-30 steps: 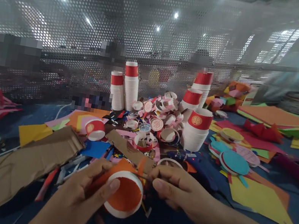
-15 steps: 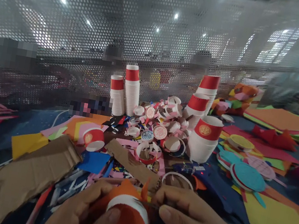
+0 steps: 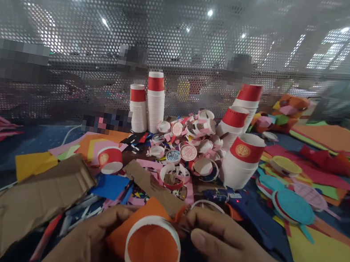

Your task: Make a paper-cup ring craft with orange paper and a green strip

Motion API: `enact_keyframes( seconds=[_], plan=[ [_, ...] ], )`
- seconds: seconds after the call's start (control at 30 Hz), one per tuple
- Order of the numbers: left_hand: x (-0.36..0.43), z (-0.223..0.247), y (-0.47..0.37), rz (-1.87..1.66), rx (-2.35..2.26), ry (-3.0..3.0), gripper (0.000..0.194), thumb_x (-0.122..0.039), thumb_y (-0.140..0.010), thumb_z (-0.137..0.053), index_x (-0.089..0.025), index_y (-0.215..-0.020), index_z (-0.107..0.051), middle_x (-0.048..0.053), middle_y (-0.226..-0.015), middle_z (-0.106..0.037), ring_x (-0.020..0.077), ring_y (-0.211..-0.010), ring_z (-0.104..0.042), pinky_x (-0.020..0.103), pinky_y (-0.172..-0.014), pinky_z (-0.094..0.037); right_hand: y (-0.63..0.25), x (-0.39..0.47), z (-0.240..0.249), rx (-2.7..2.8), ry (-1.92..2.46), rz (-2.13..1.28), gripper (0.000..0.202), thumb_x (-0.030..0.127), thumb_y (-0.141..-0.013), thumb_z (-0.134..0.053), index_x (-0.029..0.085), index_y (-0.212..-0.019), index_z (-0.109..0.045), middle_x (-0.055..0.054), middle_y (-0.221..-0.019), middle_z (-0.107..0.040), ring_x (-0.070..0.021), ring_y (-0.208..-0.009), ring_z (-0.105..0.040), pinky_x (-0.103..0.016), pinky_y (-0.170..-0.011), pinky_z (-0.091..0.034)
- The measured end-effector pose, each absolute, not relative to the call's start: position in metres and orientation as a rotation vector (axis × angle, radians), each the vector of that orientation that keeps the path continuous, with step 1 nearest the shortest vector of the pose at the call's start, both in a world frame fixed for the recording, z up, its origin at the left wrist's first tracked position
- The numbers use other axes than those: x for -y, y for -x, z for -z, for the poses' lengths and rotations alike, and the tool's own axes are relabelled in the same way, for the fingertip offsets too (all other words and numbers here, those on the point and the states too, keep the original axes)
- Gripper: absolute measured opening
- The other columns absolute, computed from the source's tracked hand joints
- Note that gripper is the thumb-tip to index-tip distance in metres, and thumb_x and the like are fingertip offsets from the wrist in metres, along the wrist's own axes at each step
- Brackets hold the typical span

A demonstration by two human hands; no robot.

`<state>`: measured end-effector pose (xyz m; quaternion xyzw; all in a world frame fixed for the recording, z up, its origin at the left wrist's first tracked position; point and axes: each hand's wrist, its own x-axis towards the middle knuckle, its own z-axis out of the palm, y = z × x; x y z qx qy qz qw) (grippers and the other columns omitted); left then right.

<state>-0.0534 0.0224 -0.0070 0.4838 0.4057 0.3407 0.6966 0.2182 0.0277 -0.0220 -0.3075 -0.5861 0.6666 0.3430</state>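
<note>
In the head view, my left hand is closed around a white paper-cup ring and the orange paper against it. Orange fills the ring's opening, and a corner of the sheet juts out beyond its upper left edge. My right hand is closed on scissors; only a bit of thin dark blade shows at the ring's upper right rim, and the fingers hide the handles. A curled orange strip stands up beside the blade, near my right fingertips.
Cut cup rings and scraps lie heaped mid-table, between stacks of paper cups. A blue glue gun lies behind my right hand. Cardboard is at left; turquoise paper discs and coloured sheets are at right.
The ring has turned to face me more squarely, and my left thumb has slid down its rim. The scissors and my right hand have shifted slightly up; the orange strip curls closer to my fingers.
</note>
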Motion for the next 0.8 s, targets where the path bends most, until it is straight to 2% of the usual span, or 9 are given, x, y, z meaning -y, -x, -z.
enact_keyframes(
  seconds=[0.17, 0.27, 0.37, 0.57, 0.8],
  plan=[
    [-0.029, 0.005, 0.056, -0.733, -0.934, -1.285, 0.040, -0.027, -0.075, -0.092, -0.021, -0.112, -0.076, 0.008, -0.107, -0.080, 0.0234, -0.099, -0.075, 0.031, -0.089, -0.059, -0.219, -0.023, 0.029, 1.403, 0.779, -1.803, 0.037, 0.055, -0.101, -0.064, 0.019, -0.105, -0.061, 0.009, -0.068, -0.036, -0.0040, -0.049, -0.022, -0.022, -0.043, -0.014],
    [-0.030, 0.005, 0.054, -0.787, -0.929, -1.300, 0.036, -0.025, -0.075, -0.092, -0.020, -0.107, -0.078, 0.006, -0.103, -0.081, 0.0214, -0.097, -0.075, 0.027, -0.085, -0.060, -0.217, -0.020, 0.031, 1.352, 0.775, -1.812, 0.035, 0.054, -0.100, -0.066, 0.020, -0.101, -0.059, 0.010, -0.067, -0.034, -0.0040, -0.047, -0.021, -0.022, -0.042, -0.013],
    [-0.029, 0.005, 0.052, -0.783, -0.923, -1.308, 0.036, -0.023, -0.076, -0.092, -0.020, -0.108, -0.078, 0.006, -0.102, -0.080, 0.0194, -0.095, -0.075, 0.025, -0.083, -0.059, -0.216, -0.019, 0.031, 1.352, 0.779, -1.784, 0.036, 0.054, -0.099, -0.068, 0.019, -0.097, -0.058, 0.010, -0.067, -0.034, -0.0038, -0.047, -0.022, -0.022, -0.042, -0.013],
    [-0.028, 0.007, 0.052, -0.811, -0.948, -1.334, 0.037, -0.022, -0.073, -0.095, -0.022, -0.106, -0.078, 0.003, -0.108, -0.079, 0.0146, -0.091, -0.072, 0.021, -0.081, -0.058, -0.217, -0.015, 0.028, 1.386, 0.786, -1.750, 0.035, 0.052, -0.100, -0.068, 0.018, -0.102, -0.060, 0.010, -0.068, -0.035, -0.0036, -0.049, -0.023, -0.021, -0.042, -0.013],
    [-0.028, 0.009, 0.048, -0.801, -0.913, -1.364, 0.048, -0.021, -0.073, -0.095, -0.024, -0.117, -0.077, 0.002, -0.097, -0.076, 0.0142, -0.089, -0.070, 0.021, -0.080, -0.058, -0.216, -0.016, 0.030, 1.396, 0.724, -1.745, 0.033, 0.049, -0.101, -0.067, 0.019, -0.093, -0.058, 0.009, -0.070, -0.039, -0.0028, -0.048, -0.023, -0.021, -0.041, -0.014]
  ],
)
